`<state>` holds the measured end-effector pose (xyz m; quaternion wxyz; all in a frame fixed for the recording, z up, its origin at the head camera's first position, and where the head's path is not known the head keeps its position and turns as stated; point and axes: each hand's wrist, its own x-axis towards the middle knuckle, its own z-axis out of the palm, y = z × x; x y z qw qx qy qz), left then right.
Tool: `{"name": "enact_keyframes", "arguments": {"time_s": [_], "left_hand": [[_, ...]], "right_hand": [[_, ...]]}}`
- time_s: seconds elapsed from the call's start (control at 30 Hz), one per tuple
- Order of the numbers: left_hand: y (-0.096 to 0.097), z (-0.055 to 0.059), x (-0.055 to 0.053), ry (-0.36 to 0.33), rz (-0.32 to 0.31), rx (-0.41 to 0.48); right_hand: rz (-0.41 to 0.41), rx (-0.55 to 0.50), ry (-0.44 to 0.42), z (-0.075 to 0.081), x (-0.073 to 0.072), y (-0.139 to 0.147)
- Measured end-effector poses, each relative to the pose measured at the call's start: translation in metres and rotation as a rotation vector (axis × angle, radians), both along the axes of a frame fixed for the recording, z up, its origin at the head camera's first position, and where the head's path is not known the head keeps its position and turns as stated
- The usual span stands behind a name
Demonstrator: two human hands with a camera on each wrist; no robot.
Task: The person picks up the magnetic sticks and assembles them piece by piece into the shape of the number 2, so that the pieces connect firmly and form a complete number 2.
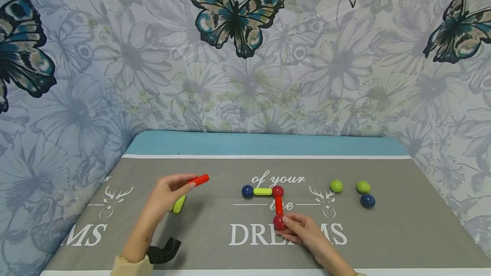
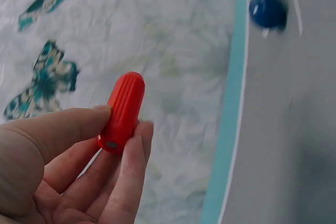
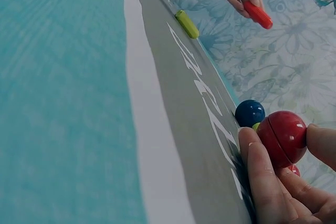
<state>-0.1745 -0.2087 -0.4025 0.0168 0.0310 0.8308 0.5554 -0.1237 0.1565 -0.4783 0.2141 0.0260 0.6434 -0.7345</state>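
My left hand (image 1: 165, 197) is raised over the left part of the table and pinches a red ribbed rod (image 2: 125, 109) between thumb and fingers. A small grey dot shows on the rod's near end. With thumb and fingers, my right hand (image 1: 307, 233) grips a red ball (image 3: 283, 137). This ball joins the lower end of another red rod (image 1: 279, 205), whose upper end meets a second red ball (image 1: 278, 191). From there a yellow-green rod (image 1: 262, 191) runs left to a dark blue ball (image 1: 247, 191), forming an L shape.
Two green balls (image 1: 336, 186) and a blue ball (image 1: 368, 201) lie at the right. Yellow-green rods (image 1: 179, 204) lie behind my left hand, partly hidden. A black device (image 1: 164, 251) sits at my left wrist. A patterned cloth (image 1: 245, 97) hangs behind the table.
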Motion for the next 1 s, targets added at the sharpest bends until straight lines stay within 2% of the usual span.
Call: {"name": "enact_keyframes", "arguments": {"time_s": [0.07, 0.17, 0.33, 0.47, 0.7, 1.0], "left_hand": [[0.014, -0.004, 0.000, -0.037, -0.055, 0.067], [0.033, -0.016, 0.000, -0.060, -0.143, 0.112], [0.061, -0.040, 0.002, -0.093, -0.292, 0.137], [0.082, -0.053, 0.003, -0.133, -0.377, 0.170], [0.107, -0.061, 0.008, -0.158, -0.439, 0.183], [0.123, -0.075, 0.012, -0.142, -0.458, 0.196]], "right_hand": [[-0.001, 0.003, -0.003, 0.000, 0.000, 0.000], [-0.001, 0.010, -0.007, 0.000, -0.001, -0.001], [0.003, 0.017, -0.018, 0.000, 0.000, -0.001], [0.001, 0.023, -0.013, 0.000, 0.000, -0.001], [0.002, 0.015, -0.023, 0.000, -0.001, -0.002], [0.005, 0.017, -0.022, 0.002, -0.001, -0.001]]}}
